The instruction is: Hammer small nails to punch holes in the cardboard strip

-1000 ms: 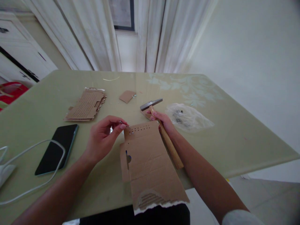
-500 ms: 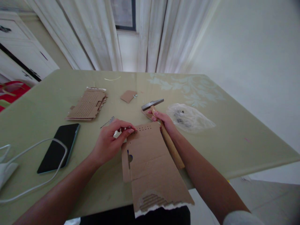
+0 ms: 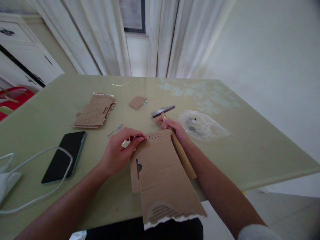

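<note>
My right hand (image 3: pixel 178 131) is wrapped round the wooden handle of a hammer (image 3: pixel 183 156), whose steel head points away from me. A piece of torn brown cardboard (image 3: pixel 165 176) lies in front of me, with rows of small punched holes near its far edge and a ragged near end over the table edge. At its far left corner, my left hand (image 3: pixel 122 146) pinches a thin metal nail (image 3: pixel 137 136), its tip by the holes. Several loose nails (image 3: pixel 119 127) lie just beyond the left hand. Part of the nail is hidden by the fingers.
A stack of perforated cardboard (image 3: pixel 93 111) sits at the back left. Nearer are a black phone (image 3: pixel 63 156) and a white cable (image 3: pixel 32 201). A small cardboard square (image 3: pixel 137 102) lies farther back, and a clear plastic bag (image 3: pixel 202 126) with dark bits rests to the right.
Almost nothing differs. My left hand has shifted very slightly to the right at the row of holes; the hammer stays in my right hand.
</note>
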